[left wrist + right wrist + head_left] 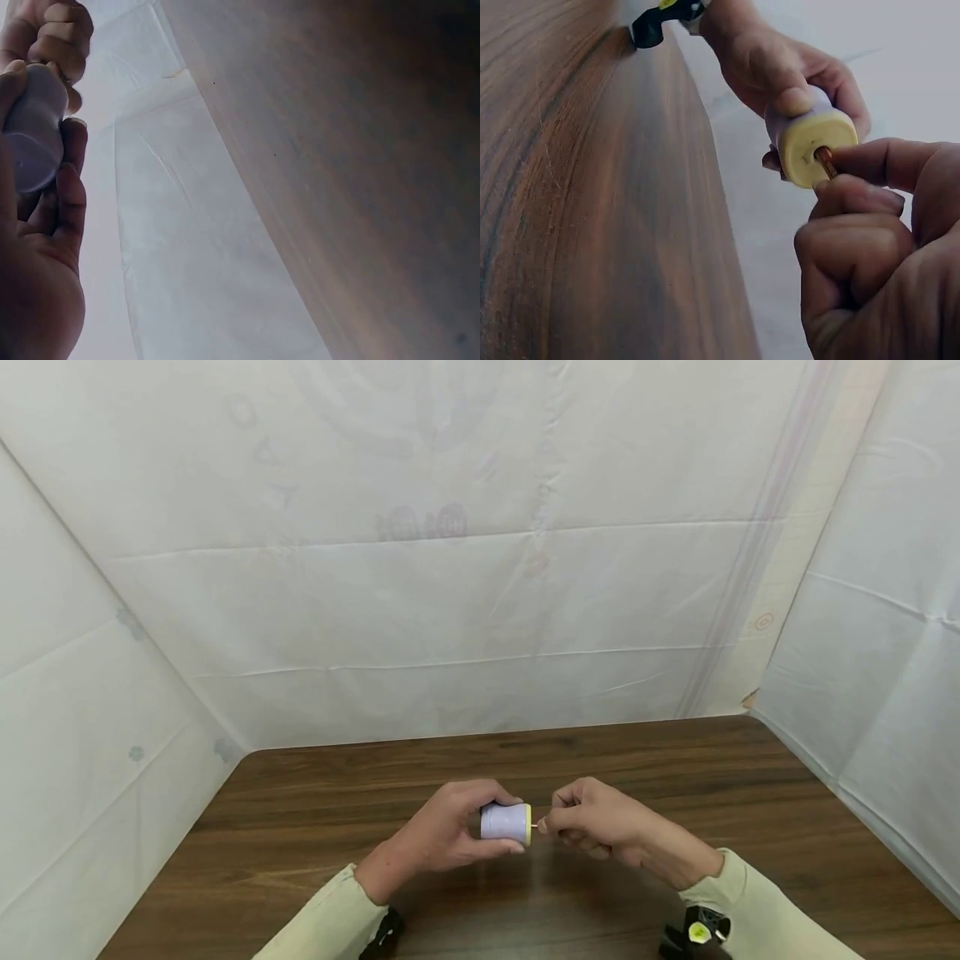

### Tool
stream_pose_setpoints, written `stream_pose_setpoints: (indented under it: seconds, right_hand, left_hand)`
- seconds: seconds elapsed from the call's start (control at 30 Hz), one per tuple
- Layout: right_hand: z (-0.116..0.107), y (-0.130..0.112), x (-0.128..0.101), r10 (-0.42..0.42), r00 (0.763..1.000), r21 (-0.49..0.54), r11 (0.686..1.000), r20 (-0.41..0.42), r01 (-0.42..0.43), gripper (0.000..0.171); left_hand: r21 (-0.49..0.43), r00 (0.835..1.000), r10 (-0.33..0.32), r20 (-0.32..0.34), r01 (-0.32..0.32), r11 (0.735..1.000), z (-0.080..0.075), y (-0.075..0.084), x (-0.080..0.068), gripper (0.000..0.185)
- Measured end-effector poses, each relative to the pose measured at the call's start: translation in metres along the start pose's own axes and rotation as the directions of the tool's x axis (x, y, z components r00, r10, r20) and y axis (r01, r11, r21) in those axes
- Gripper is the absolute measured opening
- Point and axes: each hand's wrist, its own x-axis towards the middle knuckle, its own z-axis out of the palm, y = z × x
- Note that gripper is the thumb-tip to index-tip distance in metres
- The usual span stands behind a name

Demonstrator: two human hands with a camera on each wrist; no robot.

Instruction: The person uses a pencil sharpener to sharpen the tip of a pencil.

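The left hand (442, 828) holds a small, pale purple, tub-shaped case with a flat yellow end (504, 822), low in the middle of the head view; its thumb and fingers curl round the sides; the case is held up above the dark brown, wood-grain table (315, 810).

The case lies on its side; in the head view its long axis runs nearly level, from left to right, and the yellow end points right; in the right wrist view that end tips toward the lower right of the frame.

The right hand (609, 825) pinches a thin, brown, round stick (826, 161) between thumb and finger; its other fingers are curled in; the stick goes into a hole in the yellow end, in line with the case.

Small marks sit near the hole, too blurry to read; the white cloth wall (450, 610) has faint purple prints (450, 520) and pale shapes like letters at the upper left, too weak to read surely; the case's walls hide its inside, so I cannot tell what is in it.
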Motion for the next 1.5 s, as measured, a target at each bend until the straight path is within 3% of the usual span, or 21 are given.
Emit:
stream_pose_setpoints:
  seconds: [0.1, 0.2, 0.27, 0.33, 0.37, 0.4, 0.47, 0.53, 0.57, 0.6, 0.63, 0.67, 0.73, 0.77, 0.83, 0.9, 0.97, 1.13, 1.27, 1.4, 1.5]
  right_hand:
    - [-0.002, 0.004, 0.002, -0.010, 1.000, 0.004, 1.000, 0.015, 0.010, 0.026]
    - [-0.001, 0.010, 0.005, -0.175, 0.984, -0.194, 0.967, -0.026, 0.167, 0.018]
    - [0.001, 0.013, 0.006, -0.315, 0.947, -0.347, 0.896, -0.055, 0.278, 0.013]
    - [0.002, 0.016, 0.007, -0.474, 0.879, -0.493, 0.778, -0.056, 0.389, 0.013]
    - [0.002, 0.017, 0.008, -0.556, 0.831, -0.562, 0.696, -0.028, 0.447, 0.013]
    - [0.002, 0.017, 0.009, -0.634, 0.773, -0.648, 0.581, 0.020, 0.493, 0.014]
    - [0.000, 0.017, 0.011, -0.779, 0.603, -0.807, 0.241, 0.171, 0.540, 0.017]
    - [-0.002, 0.014, 0.013, -0.848, 0.415, -0.881, -0.119, 0.330, 0.458, 0.022]
    - [-0.003, 0.012, 0.014, -0.856, 0.329, -0.885, -0.266, 0.399, 0.382, 0.025]
    - [-0.004, 0.011, 0.014, -0.853, 0.260, -0.876, -0.373, 0.453, 0.305, 0.028]
    - [-0.004, 0.009, 0.015, -0.847, 0.210, -0.865, -0.437, 0.488, 0.246, 0.030]
    - [-0.004, 0.007, 0.014, -0.845, 0.179, -0.859, -0.468, 0.504, 0.208, 0.032]
    - [-0.002, 0.005, 0.014, -0.847, 0.137, -0.853, -0.487, 0.514, 0.188, 0.033]
    - [0.000, 0.005, 0.015, -0.853, 0.128, -0.855, -0.476, 0.505, 0.205, 0.033]
    - [0.003, 0.005, 0.016, -0.878, 0.131, -0.868, -0.416, 0.461, 0.271, 0.033]
    - [0.006, 0.008, 0.016, -0.907, 0.167, -0.883, -0.311, 0.386, 0.351, 0.032]
    - [0.009, 0.011, 0.016, -0.926, 0.229, -0.890, -0.185, 0.300, 0.417, 0.029]
    - [0.014, 0.017, 0.011, -0.891, 0.448, -0.863, 0.162, 0.081, 0.478, 0.029]
    - [0.016, 0.013, 0.006, -0.763, 0.642, -0.762, 0.460, -0.076, 0.456, 0.037]
    - [0.015, 0.006, 0.001, -0.522, 0.836, -0.568, 0.745, -0.168, 0.350, 0.030]
    - [0.012, 0.002, -0.001, -0.278, 0.945, -0.341, 0.917, -0.171, 0.208, 0.025]
  left_hand:
    - [0.018, 1.000, -0.010, -0.001, 0.010, 1.000, 0.000, -0.001, 0.000, 0.037]
    - [0.008, 0.999, -0.045, -0.013, 0.045, 0.999, 0.000, -0.002, -0.001, 0.036]
    - [-0.010, 0.997, -0.077, -0.024, 0.077, 0.997, 0.000, -0.003, -0.003, 0.035]
    - [-0.025, 0.994, -0.105, -0.040, 0.104, 0.994, 0.001, -0.004, -0.004, 0.034]
    - [-0.027, 0.992, -0.116, -0.048, 0.115, 0.993, 0.000, -0.004, -0.004, 0.032]
    - [-0.031, 0.991, -0.125, -0.054, 0.124, 0.992, 0.001, -0.004, -0.005, 0.031]
    - [-0.042, 0.987, -0.150, -0.062, 0.147, 0.988, 0.000, -0.004, -0.004, 0.030]
    - [-0.056, 0.984, -0.164, -0.068, 0.161, 0.985, 0.000, -0.004, -0.003, 0.028]
    - [-0.064, 0.983, -0.171, -0.070, 0.166, 0.984, 0.001, -0.004, -0.003, 0.027]
    - [-0.074, 0.982, -0.176, -0.072, 0.171, 0.983, 0.001, -0.004, -0.002, 0.027]
    - [-0.085, 0.980, -0.183, -0.073, 0.176, 0.981, 0.001, -0.003, -0.001, 0.026]
    - [-0.096, 0.980, -0.186, -0.074, 0.179, 0.979, 0.002, -0.002, -0.001, 0.026]
    - [-0.118, 0.980, -0.187, -0.070, 0.178, 0.977, 0.003, -0.001, -0.001, 0.025]
    - [-0.127, 0.980, -0.187, -0.067, 0.178, 0.976, 0.003, -0.001, -0.001, 0.025]
    - [-0.137, 0.983, -0.174, -0.063, 0.164, 0.977, 0.004, 0.000, -0.001, 0.026]
    - [-0.137, 0.986, -0.154, -0.066, 0.144, 0.980, 0.004, 0.000, -0.001, 0.027]
    - [-0.125, 0.988, -0.134, -0.075, 0.124, 0.984, 0.004, 0.000, 0.000, 0.027]
    - [-0.079, 0.992, -0.097, -0.084, 0.091, 0.993, 0.003, 0.000, -0.001, 0.029]
    - [-0.014, 0.995, -0.055, -0.078, 0.054, 0.998, 0.002, 0.001, 0.000, 0.031]
    - [0.064, 0.998, 0.004, -0.060, 0.000, 0.998, 0.002, 0.002, 0.000, 0.035]
    - [0.110, 0.999, 0.038, -0.030, -0.034, 0.993, 0.002, 0.003, 0.000, 0.038]
